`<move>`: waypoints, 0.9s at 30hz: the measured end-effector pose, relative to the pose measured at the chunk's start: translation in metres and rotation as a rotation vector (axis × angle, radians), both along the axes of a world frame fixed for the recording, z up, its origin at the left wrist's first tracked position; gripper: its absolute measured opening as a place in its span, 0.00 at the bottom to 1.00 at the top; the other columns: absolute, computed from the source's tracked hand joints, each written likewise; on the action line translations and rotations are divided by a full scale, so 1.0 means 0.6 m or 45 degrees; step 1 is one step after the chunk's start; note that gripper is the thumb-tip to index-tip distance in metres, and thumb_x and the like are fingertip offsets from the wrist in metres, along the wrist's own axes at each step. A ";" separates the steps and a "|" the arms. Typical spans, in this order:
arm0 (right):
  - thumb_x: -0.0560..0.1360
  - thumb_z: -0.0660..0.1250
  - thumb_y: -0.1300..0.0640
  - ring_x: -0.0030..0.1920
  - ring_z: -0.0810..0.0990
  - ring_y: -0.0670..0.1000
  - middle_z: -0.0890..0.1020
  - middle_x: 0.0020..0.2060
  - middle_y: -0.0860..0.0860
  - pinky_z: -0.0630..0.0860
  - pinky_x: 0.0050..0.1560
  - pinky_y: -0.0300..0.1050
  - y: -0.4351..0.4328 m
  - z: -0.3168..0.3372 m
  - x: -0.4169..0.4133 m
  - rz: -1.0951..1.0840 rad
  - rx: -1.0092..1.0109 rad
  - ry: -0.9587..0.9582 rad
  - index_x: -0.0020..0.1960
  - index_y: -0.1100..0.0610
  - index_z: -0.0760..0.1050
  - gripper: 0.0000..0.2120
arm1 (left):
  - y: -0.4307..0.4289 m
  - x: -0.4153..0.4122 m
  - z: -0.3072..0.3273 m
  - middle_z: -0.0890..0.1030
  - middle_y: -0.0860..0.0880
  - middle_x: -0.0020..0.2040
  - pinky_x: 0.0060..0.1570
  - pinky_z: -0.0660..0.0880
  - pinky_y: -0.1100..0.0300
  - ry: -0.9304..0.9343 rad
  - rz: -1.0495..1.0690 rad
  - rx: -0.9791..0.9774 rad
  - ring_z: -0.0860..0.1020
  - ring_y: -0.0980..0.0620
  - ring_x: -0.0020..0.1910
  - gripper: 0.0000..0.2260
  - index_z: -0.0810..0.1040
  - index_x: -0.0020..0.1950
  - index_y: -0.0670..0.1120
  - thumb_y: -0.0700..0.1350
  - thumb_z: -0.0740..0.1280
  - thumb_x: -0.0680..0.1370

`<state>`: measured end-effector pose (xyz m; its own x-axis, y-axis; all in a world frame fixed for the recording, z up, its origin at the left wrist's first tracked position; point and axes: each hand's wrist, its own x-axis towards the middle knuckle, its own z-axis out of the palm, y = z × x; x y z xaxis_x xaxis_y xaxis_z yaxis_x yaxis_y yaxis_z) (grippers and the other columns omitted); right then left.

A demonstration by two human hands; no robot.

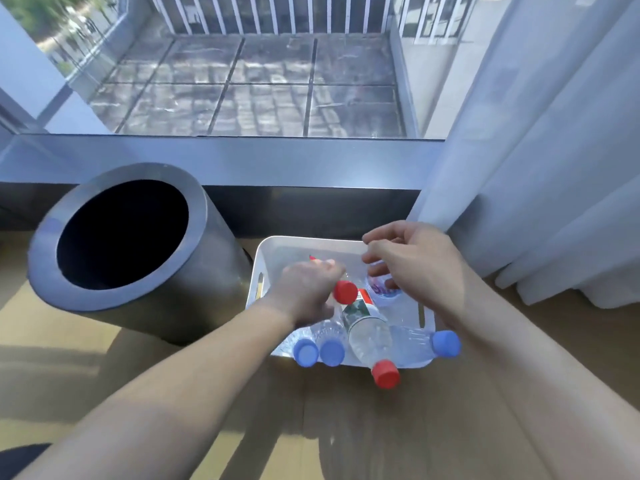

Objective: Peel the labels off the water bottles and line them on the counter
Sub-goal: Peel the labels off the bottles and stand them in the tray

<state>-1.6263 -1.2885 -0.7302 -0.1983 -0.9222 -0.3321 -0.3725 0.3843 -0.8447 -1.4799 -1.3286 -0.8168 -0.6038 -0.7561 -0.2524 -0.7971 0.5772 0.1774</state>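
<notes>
Head view. A white bin [313, 244] on the floor holds water bottles, three blue-capped, one red-capped bottle [370, 336] still labelled. The left hand [306, 289] is clenched around another red-capped bottle [345, 292], hiding its body. The right hand [412, 261] hovers half-curled over a bottle base [382, 291]; contact cannot be told. A grey cylinder [138, 251] stands beside the bin.

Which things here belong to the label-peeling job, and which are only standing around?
Belong to the job:
- white bin holding the bottles
- red-capped bottles, one with label, one at the left hand
- blue-capped bottles
- right hand, reaching into the bin

Just standing around:
- grey trash can, though perhaps for peeled labels
- white curtain
- window sill
</notes>
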 end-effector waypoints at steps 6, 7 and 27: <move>0.67 0.72 0.50 0.57 0.75 0.42 0.75 0.59 0.41 0.68 0.53 0.34 0.019 -0.004 0.001 0.351 -0.015 0.304 0.68 0.46 0.66 0.31 | -0.031 0.047 0.141 0.83 0.54 0.37 0.39 0.74 0.58 0.481 0.839 0.136 0.80 0.51 0.40 0.15 0.80 0.38 0.51 0.60 0.71 0.59; 0.64 0.74 0.48 0.60 0.73 0.38 0.73 0.61 0.38 0.67 0.55 0.31 0.017 -0.005 0.012 0.425 -0.024 0.261 0.69 0.43 0.62 0.36 | -0.029 0.049 0.167 0.84 0.54 0.36 0.40 0.75 0.58 0.539 0.863 0.125 0.81 0.53 0.39 0.15 0.80 0.36 0.53 0.61 0.71 0.58; 0.58 0.72 0.54 0.38 0.81 0.60 0.80 0.41 0.63 0.82 0.41 0.54 -0.021 0.042 0.047 0.041 -0.078 -1.344 0.47 0.60 0.79 0.19 | 0.004 0.051 0.253 0.83 0.48 0.34 0.32 0.79 0.64 1.157 0.902 0.641 0.78 0.58 0.29 0.04 0.82 0.38 0.44 0.41 0.71 0.73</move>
<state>-1.5981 -1.3009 -0.7049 0.1886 -0.9428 -0.2749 0.5528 0.3333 -0.7637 -1.4491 -1.3260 -0.6650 -0.2125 -0.9256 -0.3133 -0.3783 -0.2177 0.8997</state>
